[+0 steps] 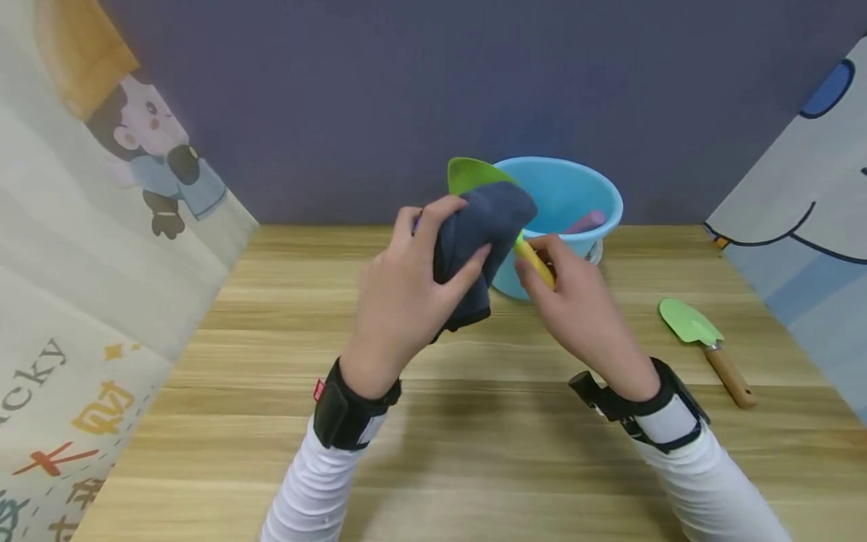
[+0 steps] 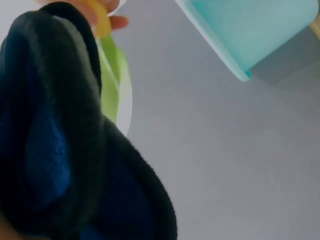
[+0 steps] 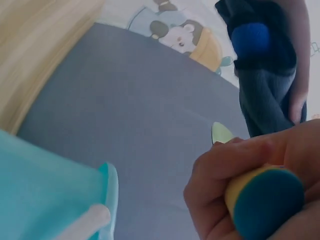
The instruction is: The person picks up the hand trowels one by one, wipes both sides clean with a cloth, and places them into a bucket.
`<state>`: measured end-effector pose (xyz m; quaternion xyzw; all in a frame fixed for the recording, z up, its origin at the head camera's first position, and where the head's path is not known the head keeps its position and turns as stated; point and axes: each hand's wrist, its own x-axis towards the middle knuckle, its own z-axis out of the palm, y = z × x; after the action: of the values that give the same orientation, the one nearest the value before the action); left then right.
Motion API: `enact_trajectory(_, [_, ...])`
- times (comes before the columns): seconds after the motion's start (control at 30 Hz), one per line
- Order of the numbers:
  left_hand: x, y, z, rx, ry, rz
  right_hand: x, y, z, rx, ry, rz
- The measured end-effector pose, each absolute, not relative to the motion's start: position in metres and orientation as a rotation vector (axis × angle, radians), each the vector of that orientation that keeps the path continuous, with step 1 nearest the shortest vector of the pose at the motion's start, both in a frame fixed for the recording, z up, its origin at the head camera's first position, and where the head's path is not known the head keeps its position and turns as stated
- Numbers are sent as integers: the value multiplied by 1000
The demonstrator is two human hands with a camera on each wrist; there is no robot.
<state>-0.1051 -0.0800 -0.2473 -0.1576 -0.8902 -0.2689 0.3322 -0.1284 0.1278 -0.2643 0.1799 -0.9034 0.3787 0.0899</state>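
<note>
The left hand (image 1: 396, 301) grips a dark blue cloth (image 1: 477, 248) wrapped over a green trowel (image 1: 470, 175), mid-table before the blue bucket (image 1: 576, 197). The right hand (image 1: 579, 305) pinches its yellow handle (image 1: 536, 263).

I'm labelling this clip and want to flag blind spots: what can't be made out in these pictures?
- Green scoop: head view, the dark cloth held by the left hand covers most of its blade.
- Yellow handle: mostly hidden inside the right hand.
- Blue bucket: its contents are mostly hidden by its rim; only a purplish piece shows.
- Left wrist view: cloth fills and blurs the frame.
</note>
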Motion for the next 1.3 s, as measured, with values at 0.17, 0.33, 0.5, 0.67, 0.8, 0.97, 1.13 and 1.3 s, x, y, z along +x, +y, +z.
enact_trajectory(0.17, [-110,-67,-256,-493,-2325,-651,-122,132,-270,524,-2659,1218])
enact_trajectory(0.33, [-114,-62,-262,-500,-2319,-625,-116,131,-269,545,-2610,1217])
enact_trajectory(0.5, [-112,-60,-264,-455,-2337,-618,-113,128,-271,559,-2576,1137])
enact_trajectory(0.67, [-111,-59,-265,-423,-2375,-633,-113,125,-276,586,-2539,1006])
enact_trajectory(0.8, [-110,-59,-263,-405,-2382,-639,-113,124,-275,591,-2521,975])
enact_trajectory(0.97, [-109,-59,-262,-379,-2395,-620,-111,122,-276,585,-2525,950])
enact_trajectory(1.13, [-108,-60,-261,-347,-2403,-593,-110,120,-278,602,-2510,933])
enact_trajectory(1.3, [-107,-60,-260,-329,-2413,-580,-110,118,-279,600,-2512,949])
